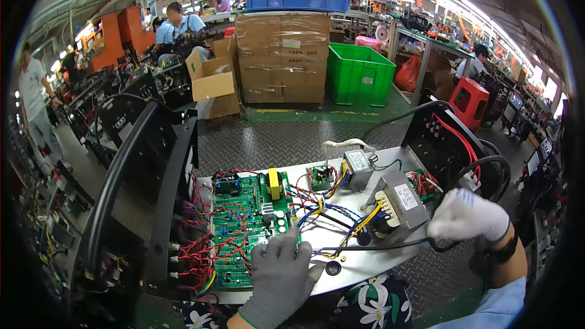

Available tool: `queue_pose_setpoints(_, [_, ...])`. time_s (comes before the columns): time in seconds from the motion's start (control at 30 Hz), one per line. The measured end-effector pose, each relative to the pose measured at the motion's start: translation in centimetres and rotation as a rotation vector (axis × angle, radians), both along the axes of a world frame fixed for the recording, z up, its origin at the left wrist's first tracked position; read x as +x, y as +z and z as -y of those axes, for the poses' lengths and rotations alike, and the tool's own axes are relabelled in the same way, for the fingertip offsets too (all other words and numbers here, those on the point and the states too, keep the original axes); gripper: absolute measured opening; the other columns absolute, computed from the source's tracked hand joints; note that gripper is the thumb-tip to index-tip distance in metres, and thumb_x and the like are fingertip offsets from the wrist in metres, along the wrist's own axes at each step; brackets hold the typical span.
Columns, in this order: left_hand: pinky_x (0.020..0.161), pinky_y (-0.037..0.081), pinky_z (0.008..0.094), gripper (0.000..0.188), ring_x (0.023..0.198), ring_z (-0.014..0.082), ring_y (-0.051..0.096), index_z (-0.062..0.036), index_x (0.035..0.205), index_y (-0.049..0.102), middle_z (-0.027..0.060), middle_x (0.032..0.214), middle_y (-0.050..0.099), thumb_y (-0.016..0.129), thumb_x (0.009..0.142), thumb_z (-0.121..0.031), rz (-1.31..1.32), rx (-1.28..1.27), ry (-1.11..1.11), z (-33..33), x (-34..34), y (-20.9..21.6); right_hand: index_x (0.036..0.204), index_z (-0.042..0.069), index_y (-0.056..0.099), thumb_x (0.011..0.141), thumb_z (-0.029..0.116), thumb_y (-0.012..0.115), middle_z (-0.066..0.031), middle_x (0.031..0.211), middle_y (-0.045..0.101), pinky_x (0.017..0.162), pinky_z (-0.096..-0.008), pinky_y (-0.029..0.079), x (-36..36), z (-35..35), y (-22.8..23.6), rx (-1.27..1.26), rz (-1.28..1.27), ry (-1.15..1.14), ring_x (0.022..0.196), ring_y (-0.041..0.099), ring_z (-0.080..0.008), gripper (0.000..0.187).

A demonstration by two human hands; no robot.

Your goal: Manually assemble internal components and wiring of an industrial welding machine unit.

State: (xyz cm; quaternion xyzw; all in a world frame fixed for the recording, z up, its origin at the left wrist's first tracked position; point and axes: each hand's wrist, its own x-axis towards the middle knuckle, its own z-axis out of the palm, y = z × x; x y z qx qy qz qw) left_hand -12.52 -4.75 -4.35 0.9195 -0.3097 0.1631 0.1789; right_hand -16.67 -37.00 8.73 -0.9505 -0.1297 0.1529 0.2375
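Note:
An opened electrical unit lies before me: a metal base plate (365, 262) between a black panel with a curved handle (119, 170) on the left and a black panel (426, 134) on the right. My left hand (277, 277), in a grey glove, rests with fingers stretched over the lower right edge of the green circuit board (234, 219). My right hand (469, 216), in a white glove, is closed around a black cable (378, 247). That cable runs across the plate toward my left fingers. Nearby sit a large transformer (402, 201) and a smaller one (358, 164), with coloured wires (365, 219) between.
Beyond the unit is a patterned metal floor (268, 137). Farther back stand a wrapped cardboard stack (283, 61), a green crate (361, 76), an open carton (213, 85) and a red stool (469, 102). Several people work at benches around. More units line the left side.

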Motion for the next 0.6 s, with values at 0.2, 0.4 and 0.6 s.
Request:
queue_pose_setpoints(0.2, [0.095, 0.031, 0.0465, 0.041, 0.119, 0.0326, 0.044, -0.0064, 0.096, 0.06, 0.0213, 0.128, 0.05, 0.067, 0.074, -0.041, -0.011, 0.079, 0.022, 1.7, 1.2, 1.2, 0.066, 0.007, 0.066, 0.084, 0.035, 0.06, -0.0098, 0.057, 0.058, 0.052, -0.0333, 0.047, -0.6, 0.4, -3.2, -0.112, 0.193, 0.177, 0.053, 0.059, -0.0283, 0.034])
queue_pose_setpoints(0.4, [0.093, 0.034, 0.0449, 0.041, 0.114, 0.032, 0.05, -0.0045, 0.094, 0.06, 0.0218, 0.123, 0.055, 0.067, 0.074, -0.04, 0.059, 0.141, -0.054, 1.5, 1.9, 1.7, 0.083, 0.012, 0.069, 0.088, 0.042, 0.053, -0.0086, 0.063, 0.062, 0.057, -0.0333, 0.05, 0.1, 0.2, -2.7, -0.267, -0.016, 0.234, 0.059, 0.063, -0.0273, 0.035])
queue_pose_setpoints(0.6, [0.094, 0.033, 0.0475, 0.043, 0.115, 0.0346, 0.048, -0.0041, 0.094, 0.06, 0.0236, 0.125, 0.053, 0.067, 0.074, -0.042, 0.067, 0.17, -0.025, 1.5, 1.4, 1.0, 0.092, 0.006, 0.067, 0.084, 0.027, 0.062, -0.0111, 0.068, 0.062, 0.059, -0.0351, 0.049, 1.1, -3.3, 3.2, -0.031, 0.26, 0.357, 0.066, 0.063, -0.0276, 0.023])
